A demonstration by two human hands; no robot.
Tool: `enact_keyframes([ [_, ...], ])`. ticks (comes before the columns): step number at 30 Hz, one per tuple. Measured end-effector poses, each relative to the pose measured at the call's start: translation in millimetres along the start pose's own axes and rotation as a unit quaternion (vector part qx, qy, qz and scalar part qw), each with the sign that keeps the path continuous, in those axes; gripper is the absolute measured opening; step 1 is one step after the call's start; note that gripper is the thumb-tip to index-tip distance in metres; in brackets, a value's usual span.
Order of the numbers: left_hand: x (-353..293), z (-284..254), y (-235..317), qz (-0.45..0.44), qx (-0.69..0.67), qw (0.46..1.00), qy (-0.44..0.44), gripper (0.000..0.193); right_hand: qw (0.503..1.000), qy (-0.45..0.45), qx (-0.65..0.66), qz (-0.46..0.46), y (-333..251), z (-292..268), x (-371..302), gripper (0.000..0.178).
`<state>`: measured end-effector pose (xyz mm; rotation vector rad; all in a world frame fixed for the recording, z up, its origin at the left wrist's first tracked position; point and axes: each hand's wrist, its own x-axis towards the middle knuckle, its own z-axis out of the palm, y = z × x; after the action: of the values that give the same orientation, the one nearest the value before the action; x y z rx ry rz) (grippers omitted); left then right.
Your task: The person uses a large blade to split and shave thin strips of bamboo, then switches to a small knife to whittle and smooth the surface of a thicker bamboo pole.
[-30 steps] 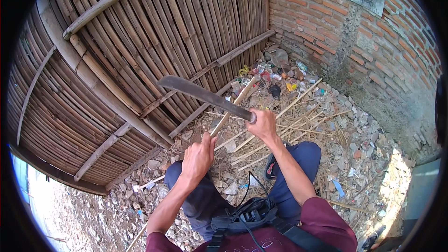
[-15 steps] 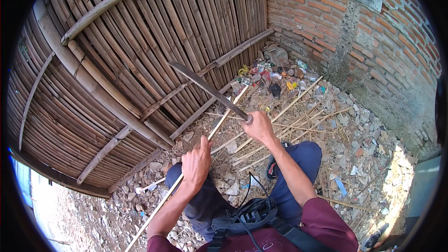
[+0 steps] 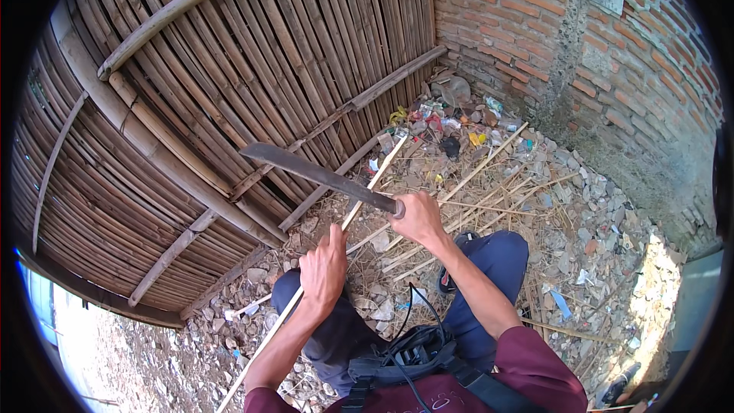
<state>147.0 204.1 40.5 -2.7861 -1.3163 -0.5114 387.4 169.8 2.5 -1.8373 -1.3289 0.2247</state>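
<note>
My left hand (image 3: 323,269) is closed around a long, pale bamboo strip (image 3: 386,162). The strip runs slantwise from beside my left forearm up toward the bamboo wall's foot. In my right hand (image 3: 419,219) is the handle of a machete (image 3: 306,172), mostly hidden by my fingers. Its dark, curved blade points up and left and crosses the strip a little beyond my left hand. Whether the blade touches the strip I cannot tell.
A bamboo slat wall (image 3: 229,69) rises at the left and a brick wall (image 3: 505,23) at the right. Several cut bamboo strips (image 3: 483,167) lie on the stony ground beyond my knees. Litter (image 3: 451,118) is heaped in the corner. A black pouch with cables (image 3: 401,352) sits at my waist.
My right hand has come slightly down and left. The machete's blade has swung lower, its tip now further left. My left hand keeps its hold on the bamboo strip, almost unmoved.
</note>
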Motion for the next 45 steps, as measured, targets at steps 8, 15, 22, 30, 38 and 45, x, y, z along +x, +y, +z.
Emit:
enact_keyframes([
  [8,-2.9,2.6,-6.5,-0.005,0.0,1.0,-0.008,0.021,0.997,0.027,0.038,0.055,15.0,-3.6,8.7,0.014],
  [15,-2.2,3.5,-8.7,-0.004,-0.074,0.996,-0.055,0.026,0.994,0.01,0.029,0.102,32.1,-4.5,23.8,0.018],
  [22,0.6,-9.9,-17.0,-0.011,-0.203,0.976,-0.081,0.03,0.998,-0.035,0.017,0.049,18.7,7.6,10.8,0.018],
  [30,5.7,-22.1,-20.4,-0.044,-0.313,0.94,-0.126,0.037,0.996,-0.068,0.039,0.037,9.7,3.1,5.0,0.021],
  [38,8.4,-13.0,-26.0,-0.039,-0.323,0.936,-0.136,0.043,0.997,0.005,0.075,-0.012,18.8,17.2,-2.0,0.025],
  [45,0.7,-4.4,-28.8,-0.033,-0.326,0.935,-0.135,0.046,0.997,-0.015,0.045,0.062,29.4,8.9,10.9,0.019],
])
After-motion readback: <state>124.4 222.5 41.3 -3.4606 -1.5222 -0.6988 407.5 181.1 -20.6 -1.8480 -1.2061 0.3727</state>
